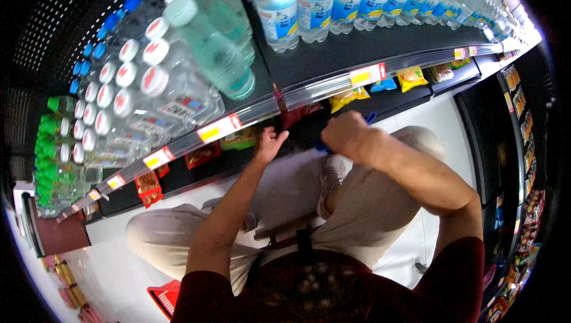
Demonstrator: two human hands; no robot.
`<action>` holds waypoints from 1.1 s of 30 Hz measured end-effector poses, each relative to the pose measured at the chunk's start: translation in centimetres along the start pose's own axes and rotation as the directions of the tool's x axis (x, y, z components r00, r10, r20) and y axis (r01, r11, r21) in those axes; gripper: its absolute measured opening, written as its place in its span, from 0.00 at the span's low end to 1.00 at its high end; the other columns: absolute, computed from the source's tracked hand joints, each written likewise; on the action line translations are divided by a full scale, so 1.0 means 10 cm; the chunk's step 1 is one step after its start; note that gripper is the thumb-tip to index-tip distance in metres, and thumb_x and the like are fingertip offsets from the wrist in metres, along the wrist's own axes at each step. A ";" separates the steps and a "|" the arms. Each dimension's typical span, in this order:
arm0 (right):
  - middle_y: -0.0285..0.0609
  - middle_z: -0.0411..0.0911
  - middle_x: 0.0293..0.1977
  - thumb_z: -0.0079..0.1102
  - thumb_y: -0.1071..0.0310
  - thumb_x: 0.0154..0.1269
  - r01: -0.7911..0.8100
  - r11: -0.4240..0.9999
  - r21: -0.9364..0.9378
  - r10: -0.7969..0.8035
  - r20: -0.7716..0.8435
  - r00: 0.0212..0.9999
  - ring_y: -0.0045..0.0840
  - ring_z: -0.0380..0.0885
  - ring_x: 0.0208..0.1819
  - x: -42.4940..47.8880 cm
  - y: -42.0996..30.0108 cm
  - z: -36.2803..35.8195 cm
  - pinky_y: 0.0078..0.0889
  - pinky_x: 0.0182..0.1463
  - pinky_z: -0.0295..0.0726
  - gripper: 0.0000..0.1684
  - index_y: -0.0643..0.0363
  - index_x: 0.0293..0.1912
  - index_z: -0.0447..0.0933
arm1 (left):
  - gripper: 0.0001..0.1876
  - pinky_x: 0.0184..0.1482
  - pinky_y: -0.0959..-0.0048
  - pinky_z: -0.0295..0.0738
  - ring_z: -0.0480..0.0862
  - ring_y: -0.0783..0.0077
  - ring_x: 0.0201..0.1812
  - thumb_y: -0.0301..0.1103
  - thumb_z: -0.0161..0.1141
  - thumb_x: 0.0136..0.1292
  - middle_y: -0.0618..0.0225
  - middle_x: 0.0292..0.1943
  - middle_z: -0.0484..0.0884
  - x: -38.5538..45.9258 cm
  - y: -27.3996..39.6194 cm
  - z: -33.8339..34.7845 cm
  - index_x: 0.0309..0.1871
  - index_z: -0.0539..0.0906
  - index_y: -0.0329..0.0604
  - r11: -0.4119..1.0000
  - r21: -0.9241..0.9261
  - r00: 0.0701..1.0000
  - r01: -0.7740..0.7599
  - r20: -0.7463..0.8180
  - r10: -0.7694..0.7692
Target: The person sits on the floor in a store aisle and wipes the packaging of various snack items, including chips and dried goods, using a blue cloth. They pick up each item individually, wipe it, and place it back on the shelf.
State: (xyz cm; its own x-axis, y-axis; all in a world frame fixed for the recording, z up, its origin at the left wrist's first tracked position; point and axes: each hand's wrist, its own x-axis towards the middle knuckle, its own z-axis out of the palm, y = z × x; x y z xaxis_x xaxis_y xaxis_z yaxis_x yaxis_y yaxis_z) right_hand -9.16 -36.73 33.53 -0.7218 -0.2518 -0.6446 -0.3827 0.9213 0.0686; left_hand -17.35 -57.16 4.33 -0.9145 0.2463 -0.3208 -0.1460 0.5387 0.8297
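Note:
My left hand (269,144) is held near the lower shelf's edge, fingers apart, with nothing seen in it. A green snack packet (238,140) and a dark red packet (203,154) lie on that shelf to its left. My right hand (345,133) is closed on a blue item (371,118), which shows at both sides of the fist; it may be a cloth or a packet, too little shows to tell. Just beyond that hand, a yellow packet (348,98) lies on the lower shelf, and a red packet (301,115) is between the hands.
Clear-labelled water bottles (279,19), green-tinted bottles (218,51) and white-capped bottles (154,82) stand on the upper shelf, above a rail with price tags (219,128). Red snack packets (149,188) overhang the lower shelf. A red basket (165,298) is on the floor; another stocked shelf stands right.

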 end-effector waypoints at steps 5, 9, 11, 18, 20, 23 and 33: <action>0.51 0.83 0.44 0.66 0.67 0.56 0.240 0.970 0.046 -0.241 0.006 0.971 0.37 0.84 0.44 -0.11 -0.21 -0.13 0.36 0.38 0.85 0.12 0.59 0.41 0.85 | 0.42 0.58 0.65 0.73 0.78 0.60 0.56 0.55 0.71 0.54 0.57 0.56 0.78 0.85 -0.02 0.22 0.66 0.69 0.38 0.996 -0.093 0.990 -0.008 0.139 0.021; 0.49 0.82 0.45 0.68 0.66 0.54 0.297 0.949 0.104 -0.299 0.006 0.954 0.36 0.82 0.48 -0.02 -0.30 -0.15 0.34 0.41 0.84 0.12 0.57 0.40 0.85 | 0.40 0.58 0.66 0.73 0.79 0.61 0.55 0.53 0.71 0.54 0.58 0.55 0.79 1.22 0.06 0.34 0.64 0.71 0.39 0.998 -0.018 0.993 0.065 0.101 -0.063; 0.47 0.82 0.44 0.68 0.66 0.52 0.306 0.948 0.085 -0.307 -0.010 0.952 0.35 0.81 0.48 -0.05 -0.29 -0.15 0.34 0.41 0.83 0.13 0.55 0.40 0.86 | 0.39 0.58 0.66 0.73 0.79 0.62 0.55 0.52 0.71 0.54 0.59 0.55 0.79 1.33 0.15 0.47 0.64 0.71 0.39 0.996 -0.001 0.990 0.089 0.109 -0.088; 0.42 0.83 0.40 0.67 0.64 0.51 0.359 0.932 0.046 -0.350 -0.138 0.926 0.33 0.81 0.47 -0.06 -0.34 -0.15 0.32 0.40 0.80 0.13 0.52 0.39 0.86 | 0.36 0.57 0.67 0.74 0.80 0.64 0.53 0.48 0.72 0.53 0.61 0.53 0.80 1.47 0.25 0.57 0.62 0.73 0.40 0.989 -0.057 0.984 0.135 0.123 -0.128; 0.41 0.83 0.41 0.67 0.64 0.51 0.374 0.927 0.035 -0.365 -0.152 0.919 0.33 0.81 0.47 0.01 -0.40 -0.12 0.32 0.40 0.81 0.12 0.52 0.39 0.86 | 0.35 0.57 0.67 0.74 0.80 0.65 0.53 0.47 0.73 0.53 0.61 0.52 0.81 1.43 0.19 0.42 0.61 0.74 0.41 0.982 -0.107 0.984 0.153 0.105 -0.142; 0.41 0.84 0.40 0.66 0.64 0.52 0.373 0.927 0.045 -0.362 -0.159 0.918 0.32 0.81 0.46 0.02 -0.40 -0.11 0.32 0.39 0.81 0.12 0.53 0.38 0.86 | 0.33 0.57 0.67 0.74 0.81 0.66 0.52 0.45 0.73 0.52 0.62 0.51 0.81 1.32 0.18 0.33 0.60 0.74 0.41 0.954 -0.233 0.977 0.191 0.140 -0.161; 0.43 0.85 0.36 0.65 0.67 0.52 0.314 0.948 0.052 -0.305 -0.133 0.943 0.34 0.85 0.42 0.13 -0.33 -0.07 0.34 0.35 0.84 0.09 0.54 0.36 0.86 | 0.29 0.56 0.69 0.75 0.82 0.69 0.50 0.40 0.74 0.51 0.65 0.48 0.83 0.24 0.12 0.01 0.57 0.77 0.43 0.614 -0.678 0.903 0.405 0.403 -0.151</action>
State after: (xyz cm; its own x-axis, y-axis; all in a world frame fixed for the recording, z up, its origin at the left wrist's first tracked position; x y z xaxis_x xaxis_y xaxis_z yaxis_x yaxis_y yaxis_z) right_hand -9.18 -40.30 32.98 -0.6403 -0.5581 -0.5277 -0.5599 0.8095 -0.1768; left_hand -19.67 -55.80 4.50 -0.6515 0.4659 -0.5987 -0.7157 -0.1158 0.6888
